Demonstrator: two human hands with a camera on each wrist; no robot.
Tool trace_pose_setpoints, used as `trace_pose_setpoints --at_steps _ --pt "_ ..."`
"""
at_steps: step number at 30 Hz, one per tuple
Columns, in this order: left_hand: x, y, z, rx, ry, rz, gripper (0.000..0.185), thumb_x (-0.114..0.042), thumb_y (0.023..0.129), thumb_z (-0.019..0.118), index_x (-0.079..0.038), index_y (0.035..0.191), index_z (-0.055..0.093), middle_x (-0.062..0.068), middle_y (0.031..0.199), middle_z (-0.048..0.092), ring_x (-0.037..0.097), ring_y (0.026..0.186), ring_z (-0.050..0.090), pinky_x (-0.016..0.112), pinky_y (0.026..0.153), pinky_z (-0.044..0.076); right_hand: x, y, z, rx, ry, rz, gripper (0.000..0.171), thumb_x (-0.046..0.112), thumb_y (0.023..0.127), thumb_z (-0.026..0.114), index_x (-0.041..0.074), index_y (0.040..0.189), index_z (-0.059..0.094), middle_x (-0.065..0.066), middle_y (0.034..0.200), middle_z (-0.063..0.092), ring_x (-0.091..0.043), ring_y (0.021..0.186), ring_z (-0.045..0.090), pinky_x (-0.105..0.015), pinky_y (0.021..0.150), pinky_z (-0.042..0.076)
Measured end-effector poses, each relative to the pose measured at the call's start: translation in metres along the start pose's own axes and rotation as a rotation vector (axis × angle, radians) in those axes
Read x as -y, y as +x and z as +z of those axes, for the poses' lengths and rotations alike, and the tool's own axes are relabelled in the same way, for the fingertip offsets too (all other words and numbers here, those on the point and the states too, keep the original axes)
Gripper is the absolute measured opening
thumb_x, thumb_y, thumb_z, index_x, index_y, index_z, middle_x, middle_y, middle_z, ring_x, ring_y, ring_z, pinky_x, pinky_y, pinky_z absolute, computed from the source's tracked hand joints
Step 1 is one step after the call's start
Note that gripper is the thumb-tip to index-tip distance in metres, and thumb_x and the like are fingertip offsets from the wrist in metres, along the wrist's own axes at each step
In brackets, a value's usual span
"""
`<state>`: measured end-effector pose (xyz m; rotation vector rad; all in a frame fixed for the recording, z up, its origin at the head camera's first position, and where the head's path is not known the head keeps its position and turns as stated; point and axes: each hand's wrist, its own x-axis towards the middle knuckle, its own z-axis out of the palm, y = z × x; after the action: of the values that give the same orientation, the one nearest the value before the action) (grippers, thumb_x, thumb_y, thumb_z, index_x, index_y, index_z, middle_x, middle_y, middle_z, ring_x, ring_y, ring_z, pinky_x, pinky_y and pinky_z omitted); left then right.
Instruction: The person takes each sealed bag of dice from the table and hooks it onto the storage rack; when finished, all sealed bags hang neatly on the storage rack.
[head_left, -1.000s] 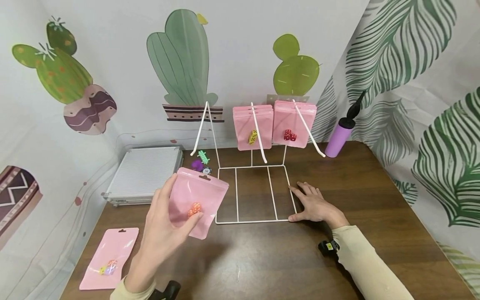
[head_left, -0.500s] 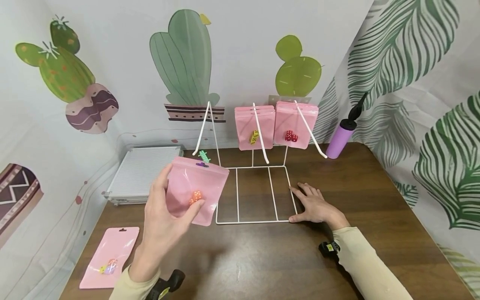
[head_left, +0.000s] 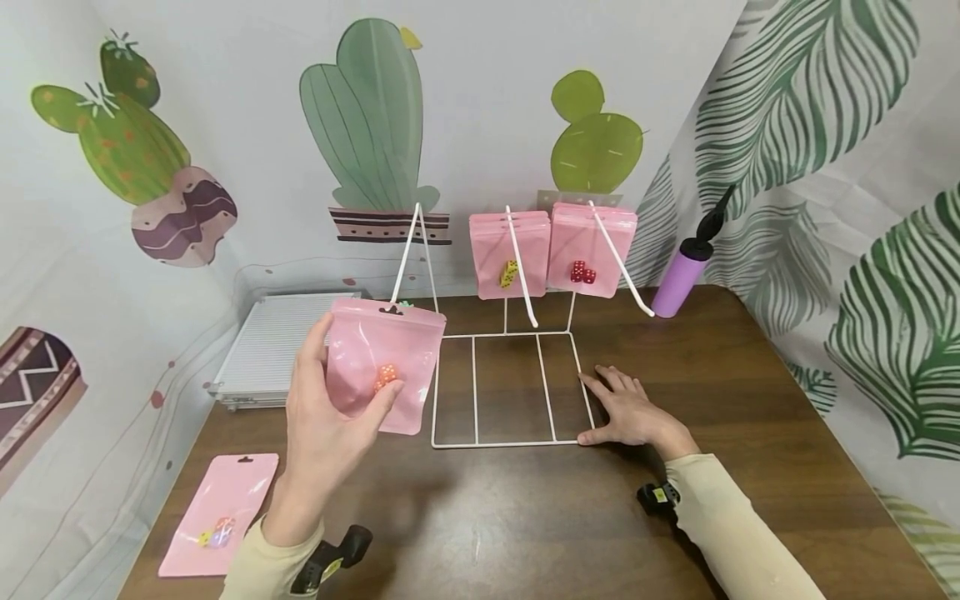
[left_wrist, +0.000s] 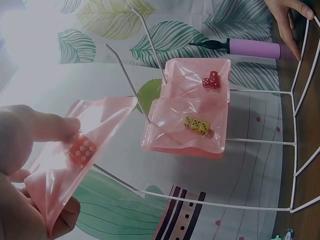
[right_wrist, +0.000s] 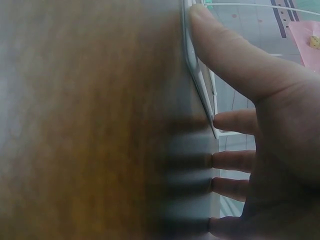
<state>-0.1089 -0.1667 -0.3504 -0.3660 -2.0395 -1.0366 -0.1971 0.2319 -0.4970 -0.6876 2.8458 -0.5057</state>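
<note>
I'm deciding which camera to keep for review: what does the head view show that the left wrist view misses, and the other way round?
Only the head view shows the pink pouch lying flat on the table, the white slatted board and the right hand resting flat at the wire rack's base. Only the left wrist view shows the dots on the orange die close up. Both show the left hand pinching the held pouch, the two hung pouches and the purple pump.
</note>
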Motion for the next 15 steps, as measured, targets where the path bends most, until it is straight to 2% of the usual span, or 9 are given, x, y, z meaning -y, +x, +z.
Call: trace_pose_setpoints --at_steps 5,10,15 --pt "0.0028 0.0019 0.0027 -0.006 -0.017 -0.016 0.097 -0.010 0.063 0.089 -0.004 0.146 0.039 0.018 0.136 0.053 0.026 0.112 0.051 0.018 0.098 0.035 -0.0009 0.0000 0.0004 -0.004 -0.003 0.000 0.105 0.060 0.071 0.078 0.006 0.150 0.034 -0.032 0.151 0.027 -0.054 0.139 0.021 -0.076 0.106 0.019" --pt "0.0057 0.0023 0.0060 0.000 -0.032 -0.026 0.097 -0.009 0.063 0.088 -0.004 0.146 0.039 0.018 0.134 0.054 0.026 0.110 0.052 0.018 0.094 0.036 -0.0015 0.0005 0.0013 -0.005 -0.006 -0.003 0.105 0.060 0.071 0.077 0.006 0.150 0.034 -0.032 0.151 0.027 -0.055 0.139 0.021 -0.076 0.106 0.019" --pt "0.0079 0.0015 0.0086 0.038 -0.006 -0.085 0.099 -0.013 0.066 0.088 -0.009 0.149 0.035 0.015 0.137 0.051 0.025 0.115 0.051 0.026 0.095 0.038 -0.0018 0.0000 0.0018 -0.001 0.000 0.000 0.105 0.060 0.071 0.077 0.006 0.150 0.034 -0.032 0.151 0.026 -0.054 0.139 0.021 -0.076 0.106 0.018"
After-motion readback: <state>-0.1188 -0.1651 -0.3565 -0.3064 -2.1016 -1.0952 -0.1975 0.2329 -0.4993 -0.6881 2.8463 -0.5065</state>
